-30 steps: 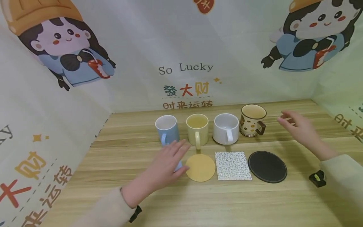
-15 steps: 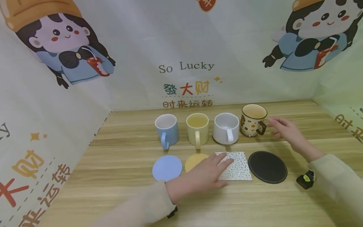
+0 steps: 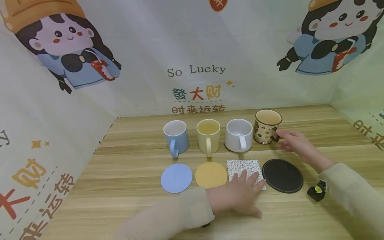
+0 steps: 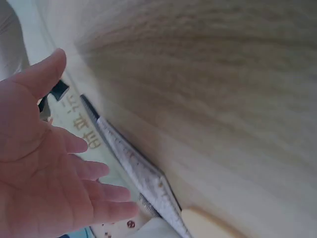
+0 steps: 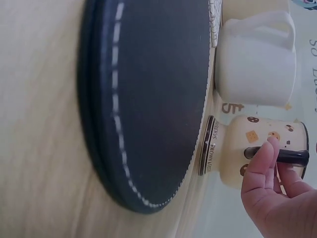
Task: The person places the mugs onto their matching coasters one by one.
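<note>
At the back right stands a cream mug (image 3: 264, 128) with brown spots and a dark brown handle (image 5: 292, 156). My right hand (image 3: 297, 143) pinches that handle between thumb and fingers; the mug stands upright on the table. Fingers spread, my left hand (image 3: 244, 195) overlaps the front of a white speckled square coaster (image 3: 241, 165) in the head view. The left wrist view shows its palm (image 4: 39, 183) bare, with straight fingers and nothing held. Between the hands lies a round black coaster (image 3: 283, 176) with a stitched edge.
A blue mug (image 3: 177, 138), a yellow mug (image 3: 208, 136) and a white mug (image 3: 235, 135) stand in a row, left of the spotted one. Before them lie a round blue coaster (image 3: 176, 178) and a round yellow coaster (image 3: 211, 175). A printed cloth (image 3: 144, 66) hangs behind.
My left hand has swept right, from the blue coaster across the yellow one to the speckled one. My right hand has moved left to the spotted mug and taken its handle.
</note>
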Tool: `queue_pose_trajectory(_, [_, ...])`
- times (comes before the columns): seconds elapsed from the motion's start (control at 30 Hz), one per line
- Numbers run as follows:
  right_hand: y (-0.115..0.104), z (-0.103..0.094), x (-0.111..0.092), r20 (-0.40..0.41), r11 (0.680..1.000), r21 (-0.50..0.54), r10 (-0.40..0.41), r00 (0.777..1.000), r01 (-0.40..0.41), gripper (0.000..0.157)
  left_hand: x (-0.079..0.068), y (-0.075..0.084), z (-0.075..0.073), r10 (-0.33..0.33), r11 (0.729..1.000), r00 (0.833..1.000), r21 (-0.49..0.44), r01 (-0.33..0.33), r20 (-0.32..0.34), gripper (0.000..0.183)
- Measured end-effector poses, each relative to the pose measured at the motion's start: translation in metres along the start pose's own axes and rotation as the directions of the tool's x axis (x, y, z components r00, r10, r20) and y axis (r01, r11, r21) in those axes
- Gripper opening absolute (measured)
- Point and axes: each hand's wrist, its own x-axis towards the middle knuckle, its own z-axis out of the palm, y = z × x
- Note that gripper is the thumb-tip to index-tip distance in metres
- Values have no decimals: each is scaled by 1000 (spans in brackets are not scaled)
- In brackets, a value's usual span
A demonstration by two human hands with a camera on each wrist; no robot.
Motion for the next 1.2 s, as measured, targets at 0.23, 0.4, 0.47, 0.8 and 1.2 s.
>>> queue_pose_trajectory(0.23, [-1,2,1,-1,997,72,-5,1000,5,48,13,9,4,40,997,999,73,-40,3,88])
queue_pose_trajectory(0.4, [-1,3,0,21,988,154,-4,1000,1,30,19,12,3,38,995,999,96,-38,5,85])
queue_pose_trajectory(0.47, [-1,3,1,41,981,195,-4,999,-4,25,21,12,3,23,994,1000,103,-24,11,83])
queue_pose_trajectory(0.8, [-1,3,9,142,973,228,8,990,-40,29,27,8,2,-41,997,999,71,39,35,80])
queue_pose_trajectory(1.2, [-5,9,17,156,941,324,45,987,-95,32,28,10,0,-38,996,999,78,36,30,79])
